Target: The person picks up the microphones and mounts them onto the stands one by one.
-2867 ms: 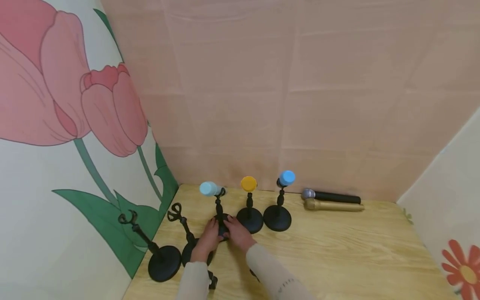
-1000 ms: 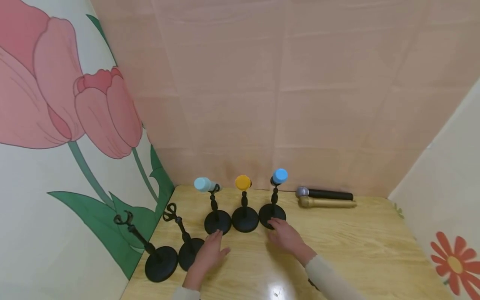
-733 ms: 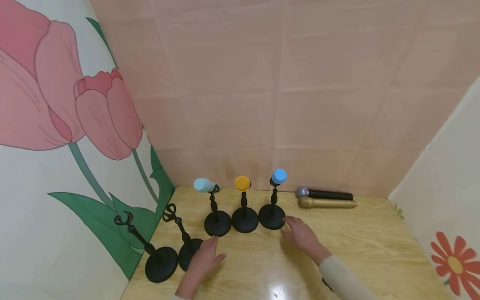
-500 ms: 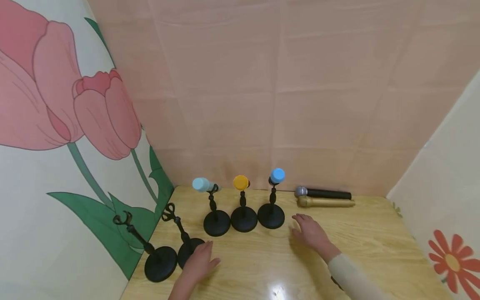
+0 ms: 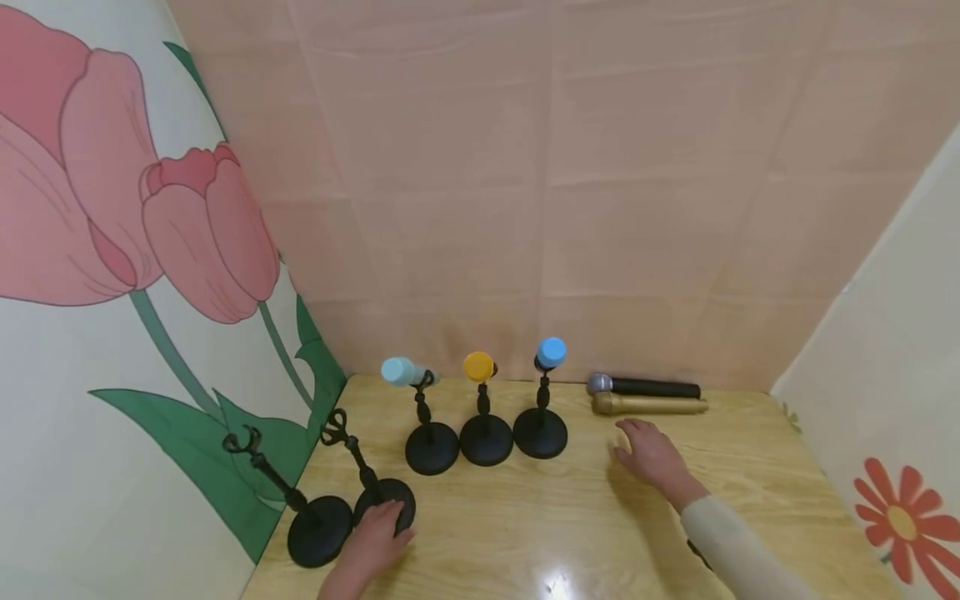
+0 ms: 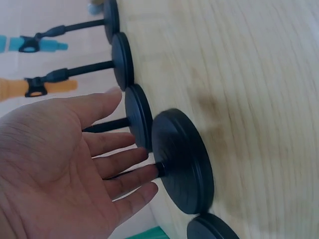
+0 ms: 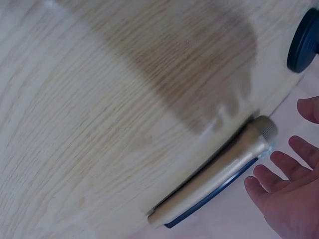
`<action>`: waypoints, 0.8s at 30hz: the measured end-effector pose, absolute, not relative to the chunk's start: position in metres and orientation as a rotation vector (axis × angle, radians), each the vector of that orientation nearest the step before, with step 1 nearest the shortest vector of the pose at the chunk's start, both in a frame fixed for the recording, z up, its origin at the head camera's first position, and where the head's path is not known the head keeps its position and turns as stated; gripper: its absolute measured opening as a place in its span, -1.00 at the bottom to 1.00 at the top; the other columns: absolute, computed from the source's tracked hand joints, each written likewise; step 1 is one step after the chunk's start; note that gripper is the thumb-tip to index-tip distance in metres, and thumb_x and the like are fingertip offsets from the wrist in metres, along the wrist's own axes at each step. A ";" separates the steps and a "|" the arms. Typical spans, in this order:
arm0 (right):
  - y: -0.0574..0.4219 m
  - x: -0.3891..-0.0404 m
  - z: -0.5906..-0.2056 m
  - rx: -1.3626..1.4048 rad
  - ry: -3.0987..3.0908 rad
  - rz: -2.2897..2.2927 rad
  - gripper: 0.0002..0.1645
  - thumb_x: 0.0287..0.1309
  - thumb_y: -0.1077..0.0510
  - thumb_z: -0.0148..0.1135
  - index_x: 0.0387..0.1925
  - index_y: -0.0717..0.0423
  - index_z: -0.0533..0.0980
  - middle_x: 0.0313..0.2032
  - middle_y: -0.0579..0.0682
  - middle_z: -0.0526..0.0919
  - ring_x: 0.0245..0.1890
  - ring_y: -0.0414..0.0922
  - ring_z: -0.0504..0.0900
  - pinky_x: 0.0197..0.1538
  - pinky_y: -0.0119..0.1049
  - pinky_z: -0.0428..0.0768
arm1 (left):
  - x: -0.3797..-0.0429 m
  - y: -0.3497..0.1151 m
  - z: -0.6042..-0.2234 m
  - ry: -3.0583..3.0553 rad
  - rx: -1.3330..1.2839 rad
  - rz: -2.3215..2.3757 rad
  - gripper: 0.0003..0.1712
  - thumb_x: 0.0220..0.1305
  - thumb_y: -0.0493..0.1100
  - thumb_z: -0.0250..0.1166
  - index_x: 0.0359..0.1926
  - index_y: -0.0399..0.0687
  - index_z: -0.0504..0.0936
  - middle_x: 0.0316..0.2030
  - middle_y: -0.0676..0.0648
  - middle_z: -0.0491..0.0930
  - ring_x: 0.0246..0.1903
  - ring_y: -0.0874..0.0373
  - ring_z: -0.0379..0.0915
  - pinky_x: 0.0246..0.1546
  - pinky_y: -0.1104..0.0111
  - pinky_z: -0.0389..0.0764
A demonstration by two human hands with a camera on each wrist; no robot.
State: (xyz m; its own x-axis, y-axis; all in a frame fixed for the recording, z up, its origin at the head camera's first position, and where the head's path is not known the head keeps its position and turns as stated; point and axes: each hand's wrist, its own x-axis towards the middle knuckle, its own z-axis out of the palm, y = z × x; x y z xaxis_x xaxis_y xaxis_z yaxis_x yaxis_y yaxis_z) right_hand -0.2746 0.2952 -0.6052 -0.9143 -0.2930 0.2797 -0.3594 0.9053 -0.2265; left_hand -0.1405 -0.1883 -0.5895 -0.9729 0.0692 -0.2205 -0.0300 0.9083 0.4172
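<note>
My left hand hovers with loosely extended fingers over the base of a bare black microphone stand; in the left wrist view its palm shows nothing held. A second bare stand is to its left. My right hand, fingers relaxed, is above the table just in front of a gold microphone. Behind that lies a black microphone with a silvery head. The right wrist view shows the gold microphone apart from my fingers.
Three stands hold microphones in a row at the back: light blue, orange and blue. Their round bases sit side by side. A pink backdrop rises behind the wooden table, with a tulip-painted wall on the left.
Both hands were on the base of the light blue microphone's stand and have let go. My left hand has drawn back left toward the bare stand; my right has moved right toward the lying microphones.
</note>
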 end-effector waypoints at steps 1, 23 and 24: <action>0.297 -0.276 -0.605 0.486 -2.831 0.406 -0.44 -0.02 0.11 0.31 0.03 0.29 0.46 -0.01 0.32 0.52 -0.03 0.30 0.47 -0.05 0.19 0.45 | -0.140 -0.190 -0.590 2.845 0.023 0.618 -0.40 0.18 0.07 0.27 0.11 -0.24 0.49 0.09 -0.26 0.46 0.12 -0.26 0.31 0.02 -0.11 0.40; 0.329 -0.318 -0.601 0.389 -2.961 0.442 -0.40 0.09 0.06 0.19 0.10 0.34 0.37 0.05 0.45 0.40 0.00 0.40 0.41 -0.02 0.25 0.40 | -0.132 -0.223 -0.603 2.894 -0.268 0.522 -0.30 0.02 0.09 0.40 0.01 -0.36 0.46 -0.07 -0.33 0.48 0.00 -0.25 0.35 -0.12 -0.03 0.48; 0.330 -0.320 -0.601 0.386 -2.966 0.447 -0.40 0.09 0.06 0.20 0.11 0.34 0.37 0.06 0.45 0.40 0.00 0.41 0.39 -0.03 0.26 0.40 | -0.133 -0.224 -0.604 2.901 -0.272 0.526 -0.29 0.02 0.08 0.40 0.03 -0.37 0.45 -0.05 -0.34 0.47 0.01 -0.26 0.34 -0.11 -0.03 0.48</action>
State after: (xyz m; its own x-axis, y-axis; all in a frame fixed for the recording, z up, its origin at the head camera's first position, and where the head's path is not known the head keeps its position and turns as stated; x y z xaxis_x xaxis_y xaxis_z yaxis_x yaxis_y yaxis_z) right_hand -0.3198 0.3300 -0.6009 -0.9606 -0.2323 0.1527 -0.2670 0.9240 -0.2738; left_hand -0.1326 -0.2240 -0.6042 -0.9669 -0.1463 -0.2089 -0.2103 0.9206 0.3289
